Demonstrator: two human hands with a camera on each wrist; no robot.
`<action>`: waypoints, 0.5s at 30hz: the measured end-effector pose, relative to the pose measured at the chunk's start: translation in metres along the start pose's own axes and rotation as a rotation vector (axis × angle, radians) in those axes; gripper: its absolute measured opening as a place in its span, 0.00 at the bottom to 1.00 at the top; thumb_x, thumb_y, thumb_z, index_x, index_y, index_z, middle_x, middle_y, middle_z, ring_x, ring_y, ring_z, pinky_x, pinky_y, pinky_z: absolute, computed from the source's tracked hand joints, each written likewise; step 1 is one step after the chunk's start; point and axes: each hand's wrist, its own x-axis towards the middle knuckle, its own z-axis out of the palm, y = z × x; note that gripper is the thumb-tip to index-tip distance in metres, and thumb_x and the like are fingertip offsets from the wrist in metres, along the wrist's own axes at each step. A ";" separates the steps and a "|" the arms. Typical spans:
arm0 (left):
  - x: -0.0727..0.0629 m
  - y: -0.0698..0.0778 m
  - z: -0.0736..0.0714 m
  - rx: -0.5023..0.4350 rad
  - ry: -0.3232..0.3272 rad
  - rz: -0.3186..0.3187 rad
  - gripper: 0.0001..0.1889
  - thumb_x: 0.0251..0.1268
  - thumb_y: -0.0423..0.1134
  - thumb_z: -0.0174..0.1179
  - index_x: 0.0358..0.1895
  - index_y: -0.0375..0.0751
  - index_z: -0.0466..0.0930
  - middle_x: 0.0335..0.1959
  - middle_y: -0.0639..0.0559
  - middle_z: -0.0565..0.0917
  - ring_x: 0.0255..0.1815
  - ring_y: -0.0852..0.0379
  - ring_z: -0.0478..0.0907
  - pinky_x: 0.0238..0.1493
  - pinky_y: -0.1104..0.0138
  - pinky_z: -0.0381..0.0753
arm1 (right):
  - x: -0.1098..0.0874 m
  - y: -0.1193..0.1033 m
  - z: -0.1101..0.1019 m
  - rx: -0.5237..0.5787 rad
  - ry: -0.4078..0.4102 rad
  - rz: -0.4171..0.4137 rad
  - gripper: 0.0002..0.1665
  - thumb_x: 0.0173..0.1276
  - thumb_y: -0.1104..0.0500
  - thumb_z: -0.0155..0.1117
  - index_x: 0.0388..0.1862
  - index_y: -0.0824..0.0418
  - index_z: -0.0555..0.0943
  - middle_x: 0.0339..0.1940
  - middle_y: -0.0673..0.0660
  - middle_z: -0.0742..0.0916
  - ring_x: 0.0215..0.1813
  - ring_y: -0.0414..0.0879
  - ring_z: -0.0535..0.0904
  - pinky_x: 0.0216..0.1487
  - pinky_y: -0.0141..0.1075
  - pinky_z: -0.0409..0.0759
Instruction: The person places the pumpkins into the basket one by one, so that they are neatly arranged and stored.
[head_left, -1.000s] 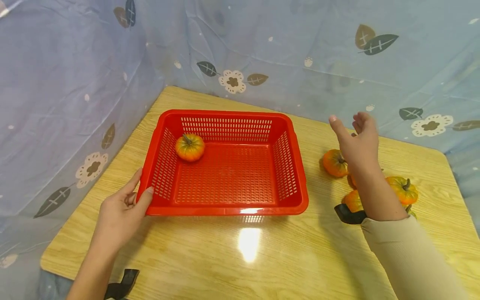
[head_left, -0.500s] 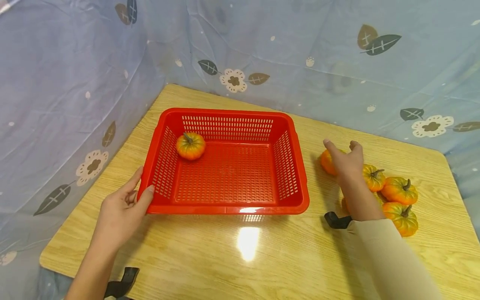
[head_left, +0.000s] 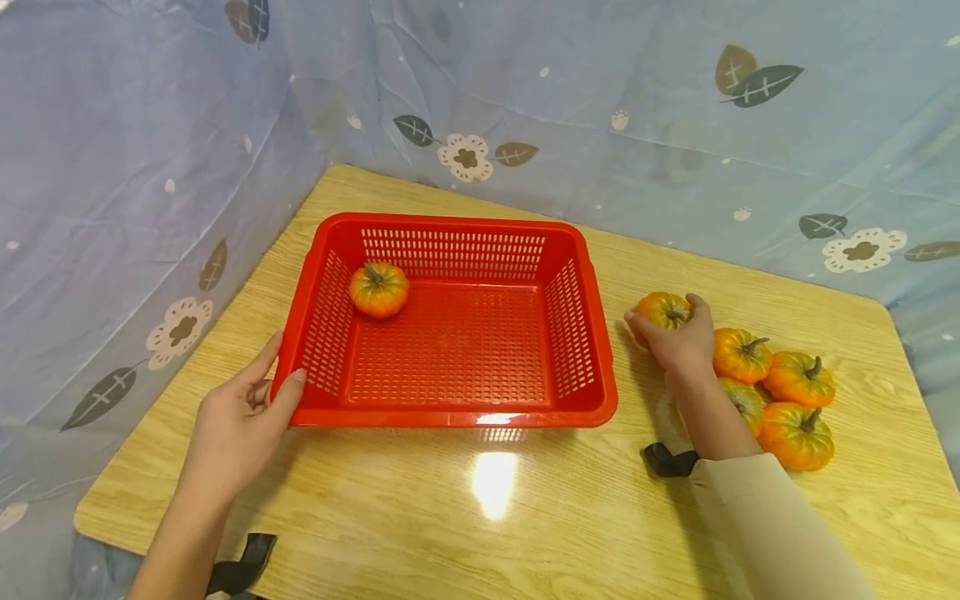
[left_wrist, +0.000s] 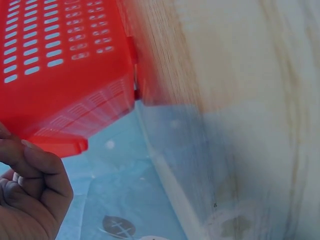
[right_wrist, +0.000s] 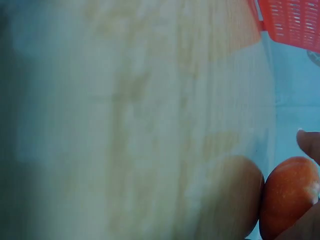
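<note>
My left hand holds the left front corner of a red plastic basket, with the thumb over the rim and the fingers against the outer side; the left wrist view also shows this hand at the basket. One small orange pumpkin sits in the basket's back left corner. To the basket's right, my right hand reaches over another pumpkin, thumb on its left and fingers on its right. In the right wrist view, a gap shows between the thumb and this pumpkin.
Several more pumpkins lie clustered right of my right forearm, one partly hidden by it. The wooden table ends at a blue patterned cloth behind and at the left. Black curved pieces stick out beside both wrists.
My right hand has come down and left from above the pumpkins to the one nearest the basket, its fingers now around it. The left hand and basket have stayed nearly in place.
</note>
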 end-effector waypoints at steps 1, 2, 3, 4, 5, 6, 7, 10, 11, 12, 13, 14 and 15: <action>0.000 0.000 0.000 0.002 0.000 -0.001 0.30 0.75 0.41 0.60 0.77 0.40 0.65 0.28 0.40 0.87 0.17 0.63 0.73 0.15 0.71 0.68 | -0.001 0.000 0.000 -0.015 0.000 -0.011 0.67 0.63 0.44 0.76 0.85 0.55 0.41 0.81 0.64 0.55 0.78 0.59 0.56 0.75 0.50 0.59; 0.000 0.000 -0.001 0.005 0.001 0.000 0.30 0.75 0.41 0.60 0.76 0.39 0.65 0.28 0.40 0.87 0.17 0.63 0.73 0.15 0.71 0.68 | -0.001 0.000 0.000 -0.030 0.001 -0.019 0.66 0.63 0.45 0.76 0.85 0.55 0.42 0.81 0.64 0.56 0.78 0.60 0.56 0.75 0.50 0.59; 0.000 0.000 -0.001 0.007 -0.001 -0.001 0.30 0.75 0.41 0.60 0.76 0.39 0.65 0.27 0.41 0.86 0.17 0.63 0.72 0.15 0.71 0.68 | -0.002 0.000 -0.001 -0.047 0.004 -0.026 0.65 0.63 0.45 0.76 0.85 0.56 0.43 0.81 0.65 0.57 0.78 0.60 0.56 0.75 0.51 0.59; 0.000 0.001 -0.001 0.010 -0.001 -0.003 0.30 0.75 0.42 0.60 0.76 0.39 0.65 0.26 0.41 0.86 0.17 0.63 0.72 0.15 0.71 0.67 | -0.002 -0.001 -0.001 -0.060 0.005 -0.031 0.65 0.63 0.46 0.75 0.85 0.57 0.43 0.80 0.65 0.57 0.77 0.61 0.57 0.75 0.51 0.59; 0.000 0.001 -0.001 0.009 -0.003 -0.005 0.31 0.75 0.42 0.60 0.76 0.39 0.65 0.26 0.41 0.86 0.17 0.63 0.72 0.15 0.71 0.67 | -0.003 -0.001 -0.001 -0.071 0.004 -0.033 0.64 0.64 0.46 0.75 0.85 0.57 0.44 0.80 0.66 0.58 0.77 0.61 0.57 0.75 0.52 0.59; 0.000 0.001 -0.001 0.008 -0.004 -0.007 0.31 0.75 0.42 0.60 0.76 0.39 0.65 0.26 0.41 0.86 0.17 0.63 0.72 0.15 0.71 0.67 | -0.003 -0.001 -0.002 -0.074 0.001 -0.031 0.64 0.64 0.45 0.75 0.85 0.57 0.44 0.80 0.66 0.58 0.77 0.62 0.57 0.74 0.52 0.59; 0.000 0.001 -0.001 0.006 -0.006 -0.007 0.31 0.75 0.42 0.60 0.76 0.39 0.65 0.26 0.41 0.86 0.17 0.63 0.72 0.15 0.71 0.67 | -0.003 -0.001 -0.002 -0.075 -0.002 -0.027 0.64 0.64 0.45 0.75 0.85 0.57 0.44 0.80 0.66 0.58 0.77 0.62 0.57 0.74 0.53 0.59; 0.000 0.002 -0.001 -0.001 -0.010 -0.010 0.31 0.75 0.42 0.59 0.77 0.39 0.64 0.28 0.40 0.86 0.17 0.63 0.73 0.15 0.71 0.68 | -0.004 -0.003 -0.003 -0.071 -0.009 -0.015 0.64 0.64 0.43 0.74 0.85 0.56 0.43 0.80 0.66 0.58 0.77 0.62 0.58 0.74 0.53 0.60; 0.000 0.002 -0.001 -0.003 -0.010 -0.010 0.31 0.75 0.42 0.59 0.77 0.39 0.64 0.29 0.40 0.87 0.18 0.63 0.73 0.15 0.71 0.68 | -0.004 -0.004 -0.003 -0.072 -0.013 -0.011 0.65 0.64 0.42 0.74 0.85 0.56 0.43 0.80 0.66 0.58 0.76 0.62 0.58 0.74 0.53 0.60; 0.000 0.002 -0.002 -0.004 -0.011 -0.011 0.31 0.75 0.43 0.59 0.77 0.39 0.64 0.29 0.40 0.87 0.18 0.63 0.73 0.15 0.71 0.68 | -0.004 -0.005 -0.004 -0.078 -0.016 -0.009 0.65 0.64 0.41 0.73 0.85 0.57 0.42 0.80 0.66 0.58 0.76 0.62 0.58 0.74 0.53 0.61; 0.000 0.002 -0.001 -0.006 -0.012 -0.011 0.31 0.75 0.43 0.59 0.77 0.39 0.64 0.29 0.40 0.87 0.18 0.62 0.73 0.15 0.70 0.68 | -0.004 -0.006 -0.004 -0.082 -0.018 -0.007 0.65 0.64 0.40 0.73 0.85 0.58 0.42 0.80 0.66 0.59 0.76 0.62 0.59 0.73 0.53 0.61; 0.000 0.001 -0.001 -0.008 -0.012 -0.010 0.31 0.75 0.43 0.59 0.77 0.39 0.64 0.29 0.41 0.86 0.17 0.62 0.73 0.15 0.70 0.67 | -0.004 -0.007 -0.005 -0.091 -0.022 -0.005 0.66 0.64 0.39 0.72 0.85 0.59 0.42 0.79 0.67 0.59 0.75 0.62 0.60 0.73 0.54 0.61; 0.000 0.001 -0.001 -0.010 -0.012 -0.010 0.31 0.75 0.43 0.59 0.77 0.39 0.64 0.28 0.41 0.86 0.17 0.62 0.72 0.15 0.70 0.67 | -0.004 -0.009 -0.005 -0.095 -0.025 -0.004 0.66 0.64 0.38 0.71 0.85 0.59 0.42 0.79 0.67 0.59 0.75 0.62 0.60 0.73 0.54 0.62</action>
